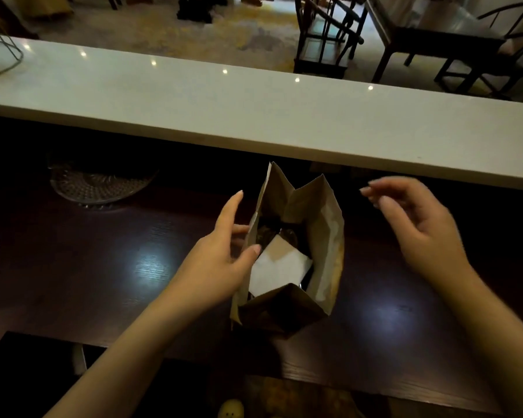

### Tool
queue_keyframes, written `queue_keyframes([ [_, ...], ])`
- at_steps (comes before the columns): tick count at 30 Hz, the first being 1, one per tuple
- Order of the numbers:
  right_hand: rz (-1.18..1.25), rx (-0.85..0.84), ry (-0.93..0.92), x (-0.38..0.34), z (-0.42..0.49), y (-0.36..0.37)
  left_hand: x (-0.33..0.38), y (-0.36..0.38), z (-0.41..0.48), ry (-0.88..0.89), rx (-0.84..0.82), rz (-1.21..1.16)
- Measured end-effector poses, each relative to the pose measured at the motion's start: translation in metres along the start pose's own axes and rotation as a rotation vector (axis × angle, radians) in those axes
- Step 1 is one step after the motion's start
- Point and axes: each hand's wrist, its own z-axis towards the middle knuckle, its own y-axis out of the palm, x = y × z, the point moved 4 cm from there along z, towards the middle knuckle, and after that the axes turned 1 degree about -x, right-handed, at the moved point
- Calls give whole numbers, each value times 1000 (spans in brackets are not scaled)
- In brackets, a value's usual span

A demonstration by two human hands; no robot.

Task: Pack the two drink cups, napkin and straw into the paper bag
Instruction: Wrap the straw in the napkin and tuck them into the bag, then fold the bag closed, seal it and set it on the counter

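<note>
The paper bag [296, 251] stands upright near the middle of the dark surface [103, 267], its mouth gaping and its rim creased into uneven peaks. Inside, a white napkin [280, 268] lies flat on top of something dark with a glint, probably a cup lid [277, 235]; the cups themselves are too shadowed to count, and no straw shows.

The likeliest trouble is the bag itself: it is thin, tall and loosely opened, so a push on one wall could tip it to the right or fold the rim inward over the contents. If a cup sits off-centre below, the napkin could also slide down beside it. The straw, if not yet in, would need a clear gap past the napkin.

The left hand [221, 251] rests against the bag's left wall, fingers spread, thumb tip hooked at the rim just beside the napkin, steadying rather than pinching. The right hand [417, 224] hovers well clear on the right, empty, fingers loosely curled and apart. A glass dish [100, 185] sits far left.
</note>
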Motion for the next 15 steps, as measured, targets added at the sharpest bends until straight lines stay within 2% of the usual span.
queue_keyframes([
  [2,129,20,175,32,-29,14,-16,9,0,-50,-5,-220],
  [5,191,-135,372,52,-69,60,-47,28,-8,-125,11,-539],
  [8,305,-272,520,47,-94,103,-63,57,-27,-7,-96,-645],
  [12,405,-248,522,41,-110,134,-65,76,-40,55,-164,-525],
  [15,388,-284,462,36,-121,154,-67,88,-40,61,-196,-439],
])
